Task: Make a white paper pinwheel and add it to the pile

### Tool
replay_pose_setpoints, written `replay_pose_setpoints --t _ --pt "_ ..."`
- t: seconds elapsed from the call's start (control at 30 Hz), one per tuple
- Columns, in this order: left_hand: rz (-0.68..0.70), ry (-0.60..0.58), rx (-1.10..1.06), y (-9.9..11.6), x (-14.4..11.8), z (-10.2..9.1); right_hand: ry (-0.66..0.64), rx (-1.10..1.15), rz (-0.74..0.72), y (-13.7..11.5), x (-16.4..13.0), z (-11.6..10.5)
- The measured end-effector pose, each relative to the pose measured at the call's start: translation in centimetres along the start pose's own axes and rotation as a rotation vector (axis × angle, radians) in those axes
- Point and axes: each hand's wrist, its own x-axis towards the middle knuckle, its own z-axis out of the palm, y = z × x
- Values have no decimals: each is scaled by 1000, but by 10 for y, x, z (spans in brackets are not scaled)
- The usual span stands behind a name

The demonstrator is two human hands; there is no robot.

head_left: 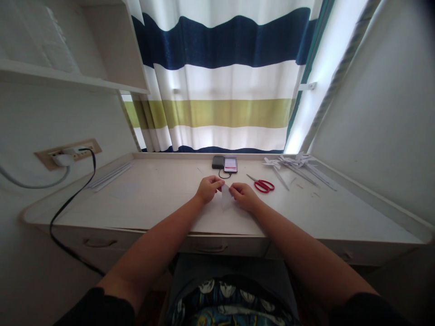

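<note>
Near the middle of the frame, a small, thin, white piece of paper (226, 198) hangs between the two bare hands, just above the pale, white-topped bench (163, 199). The left hand (208, 188) has its thumb and fingers pinched together on the upper left edge of the paper; the right hand (244, 194) pinches the right edge, its fingers likewise closed on it. Exactly how the paper is folded is too small to tell.

Just beyond the hands, a lit phone with a dark rim (230, 165) lies beside a dark grey rectangular box (218, 162), and a thin black looped cable (224, 176) runs below them. Right of centre lie metal scissors with red handles (258, 182), their tips toward the upper left. Farther right, a heap of white folded paper pieces (301, 161) rests with long, thin stems fanned toward the lower right. At the left end of the bench, long white strips (111, 176) lie side by side, near the wall. Across the upper centre hangs a white, navy and olive striped curtain (224, 81).
</note>
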Motion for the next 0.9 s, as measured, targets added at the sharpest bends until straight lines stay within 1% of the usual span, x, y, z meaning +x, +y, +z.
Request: replay_pose_setpoints --t 0.13,0.23,0.33,0.47,0.63,0.7,0.77,0.9 --pt "-11 -27 12 0 -2 -2 3 -6 10 2 -1 -1" --pt "8 -52 16 -1 -4 -1 12 -7 13 3 -2 -2" --pt "35 -35 14 -1 -3 1 18 -1 16 1 0 -1" --pt "41 29 -1 -4 2 1 24 7 26 -1 2 -1" --pt "25 214 -54 -8 11 -16 34 0 58 3 -1 -6" --pt "21 246 -76 -10 13 -22 46 3 76 4 -2 -8" --pt "21 235 -97 -10 13 -21 45 21 90 4 -3 -8" --pt "29 144 -139 -10 7 -8 -18 78 85 0 -3 -5"
